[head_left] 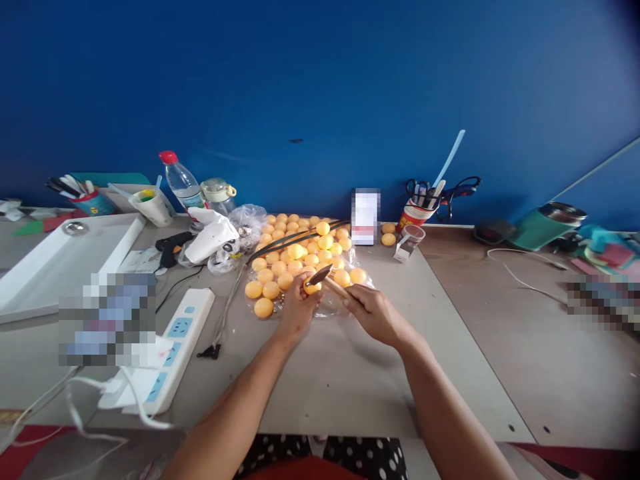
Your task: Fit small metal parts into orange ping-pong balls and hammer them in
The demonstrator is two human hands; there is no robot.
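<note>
My left hand (299, 312) is closed around an orange table tennis ball (313, 288). My right hand (373, 310) grips the pale wooden handle of a small tool with a dark, pointed, leaf-shaped head (320, 274). That head lies over the ball in my left hand; whether they touch, I cannot tell. Just beyond both hands, many more orange balls (280, 267) rest on clear plastic. Across these balls runs a dark cable (300, 233).
Left stand a white power strip (185, 337), a white tray (37, 267), a black glue gun (173, 250) and a water bottle (183, 180). A phone (364, 217) leans behind the balls. Right are a cup of tools (417, 213), a clear measuring cup (410, 241) and a green tumbler (543, 227).
</note>
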